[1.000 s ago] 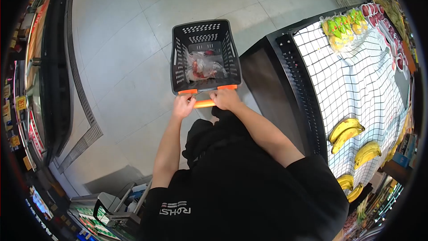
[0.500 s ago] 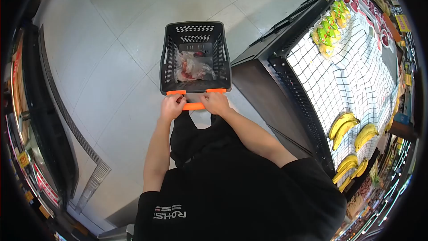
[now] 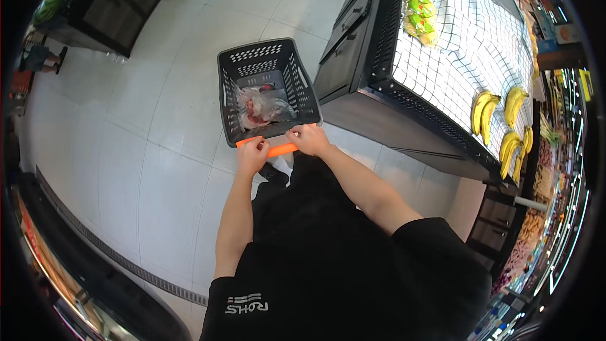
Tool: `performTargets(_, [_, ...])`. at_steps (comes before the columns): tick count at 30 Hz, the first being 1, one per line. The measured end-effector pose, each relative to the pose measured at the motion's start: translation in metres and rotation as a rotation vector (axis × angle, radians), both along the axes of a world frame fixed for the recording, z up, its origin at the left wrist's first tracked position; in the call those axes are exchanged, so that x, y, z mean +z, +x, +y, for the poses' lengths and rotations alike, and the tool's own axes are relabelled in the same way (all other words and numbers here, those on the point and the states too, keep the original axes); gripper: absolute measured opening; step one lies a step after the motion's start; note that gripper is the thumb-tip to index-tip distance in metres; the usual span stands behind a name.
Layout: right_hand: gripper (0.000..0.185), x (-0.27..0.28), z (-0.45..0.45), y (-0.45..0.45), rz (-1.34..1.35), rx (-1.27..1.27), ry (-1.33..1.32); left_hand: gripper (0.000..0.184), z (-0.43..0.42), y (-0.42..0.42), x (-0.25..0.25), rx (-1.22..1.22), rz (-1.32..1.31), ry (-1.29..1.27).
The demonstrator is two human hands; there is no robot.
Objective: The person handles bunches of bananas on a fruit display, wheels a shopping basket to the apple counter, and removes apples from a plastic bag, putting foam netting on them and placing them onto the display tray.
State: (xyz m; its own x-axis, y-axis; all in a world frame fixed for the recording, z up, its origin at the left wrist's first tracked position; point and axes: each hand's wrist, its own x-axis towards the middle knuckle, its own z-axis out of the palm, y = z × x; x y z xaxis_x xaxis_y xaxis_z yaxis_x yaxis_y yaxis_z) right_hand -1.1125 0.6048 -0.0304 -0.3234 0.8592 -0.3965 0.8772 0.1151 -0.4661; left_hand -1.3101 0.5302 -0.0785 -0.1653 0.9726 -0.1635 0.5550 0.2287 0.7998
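In front of me is a black shopping basket with perforated sides, tilted a little to the left. Its orange handle runs along the near rim. My left hand is closed round the handle's left part, and my right hand grips its right end. Clear plastic bags lie in the bottom of the basket, with something reddish inside that I cannot make out. One dark shoe shows below the handle.
To the right stands a dark display stand topped with a white checked cloth, bananas and bagged yellow fruit. A dark cabinet with watermelons is at far left. A black-edged case curves along the lower left. Another person's leg shows at the left.
My view has turned and moved forward along the stand. The dark cabinet and the other person's leg have come into sight at upper left. Both hands keep hold of the handle.
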Motion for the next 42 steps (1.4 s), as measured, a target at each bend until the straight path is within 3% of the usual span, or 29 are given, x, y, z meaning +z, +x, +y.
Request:
performTargets(14, [0.037, 0.002, 0.077, -0.046, 0.088, -0.175, 0.012, 0.025, 0.110, -0.061, 0.017, -0.190, -0.010, -0.035])
performTargets(15, [0.044, 0.014, 0.086, -0.050, 0.102, -0.192, -0.076, 0.026, 0.119, -0.065, 0.022, -0.202, -0.002, -0.048])
performTargets(24, [0.047, 0.006, 0.177, -0.081, 0.119, -0.257, -0.148, 0.028, 0.229, -0.097, 0.027, -0.214, 0.037, -0.096])
performTargets(28, [0.038, -0.006, 0.206, -0.089, 0.098, -0.283, -0.046, 0.029, 0.272, -0.106, 0.022, -0.240, 0.015, -0.104])
performTargets(42, [0.043, 0.020, 0.319, -0.107, 0.098, -0.368, -0.122, 0.031, 0.399, -0.123, 0.033, -0.349, -0.016, -0.070])
